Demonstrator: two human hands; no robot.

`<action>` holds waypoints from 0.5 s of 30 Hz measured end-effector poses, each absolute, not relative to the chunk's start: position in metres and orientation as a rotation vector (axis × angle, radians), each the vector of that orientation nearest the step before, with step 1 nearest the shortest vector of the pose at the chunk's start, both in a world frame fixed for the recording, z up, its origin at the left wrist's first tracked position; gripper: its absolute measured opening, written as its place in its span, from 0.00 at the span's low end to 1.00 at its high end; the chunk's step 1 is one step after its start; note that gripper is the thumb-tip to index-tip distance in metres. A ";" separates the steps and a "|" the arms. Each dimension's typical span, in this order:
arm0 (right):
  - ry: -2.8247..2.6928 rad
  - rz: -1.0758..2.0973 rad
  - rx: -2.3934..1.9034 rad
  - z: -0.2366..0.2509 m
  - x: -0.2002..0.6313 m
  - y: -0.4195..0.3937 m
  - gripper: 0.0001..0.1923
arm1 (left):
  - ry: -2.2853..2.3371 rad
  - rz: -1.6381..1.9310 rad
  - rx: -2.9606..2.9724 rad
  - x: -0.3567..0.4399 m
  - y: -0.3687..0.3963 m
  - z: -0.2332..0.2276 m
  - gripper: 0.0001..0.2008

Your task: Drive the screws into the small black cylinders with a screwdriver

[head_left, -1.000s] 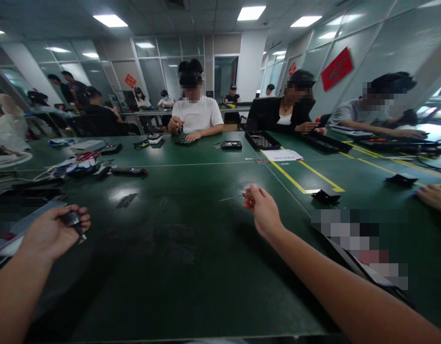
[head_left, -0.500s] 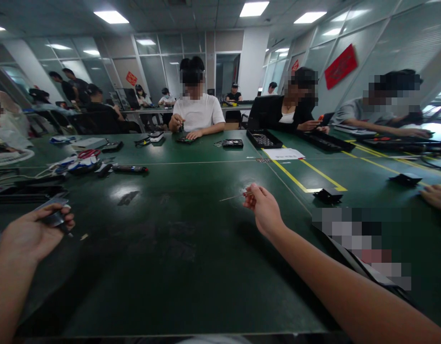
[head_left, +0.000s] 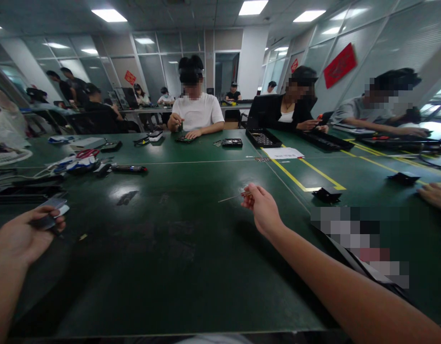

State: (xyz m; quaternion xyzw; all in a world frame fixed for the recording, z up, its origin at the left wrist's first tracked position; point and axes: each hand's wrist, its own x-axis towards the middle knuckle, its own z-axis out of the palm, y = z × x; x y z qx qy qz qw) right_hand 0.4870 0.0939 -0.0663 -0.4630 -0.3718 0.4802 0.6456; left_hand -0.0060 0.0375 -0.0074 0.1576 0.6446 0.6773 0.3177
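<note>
My right hand (head_left: 259, 205) is closed over the middle of the green table (head_left: 213, 286). Pinched in its fingers is a thin metal rod (head_left: 228, 198), its fine tip pointing left; its exact kind is not clear. At the left, my left hand (head_left: 26, 239) is closed around a small flat grey-and-clear piece (head_left: 46, 220) with a whitish edge. Fingers hide part of that piece, and I cannot tell its kind. On the tabletop just right of my left hand lies a tiny pale scrap (head_left: 83, 236).
A black marker-like tool (head_left: 130, 169) and red-handled scissors (head_left: 87, 153) lie at the back left. Black folded parts (head_left: 327, 194) sit at the right, near yellow tape lines. Across the table a co-worker in a white shirt (head_left: 206, 110) handles a device. Another person's hand (head_left: 435, 193) rests at the right edge.
My left hand has shifted a little left, turning the grey piece so its whitish edge shows more. My right hand and the rod stay nearly still.
</note>
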 end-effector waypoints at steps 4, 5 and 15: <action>-0.861 1.100 -1.055 -0.066 0.487 0.093 0.18 | 1.716 1.771 0.352 -0.011 0.038 -0.009 0.16; -0.865 1.102 -1.058 -0.066 0.487 0.093 0.18 | 1.716 1.767 0.349 -0.012 0.037 -0.009 0.16; -0.878 1.106 -1.072 -0.066 0.487 0.093 0.17 | 1.732 1.756 0.354 -0.003 0.034 -0.006 0.17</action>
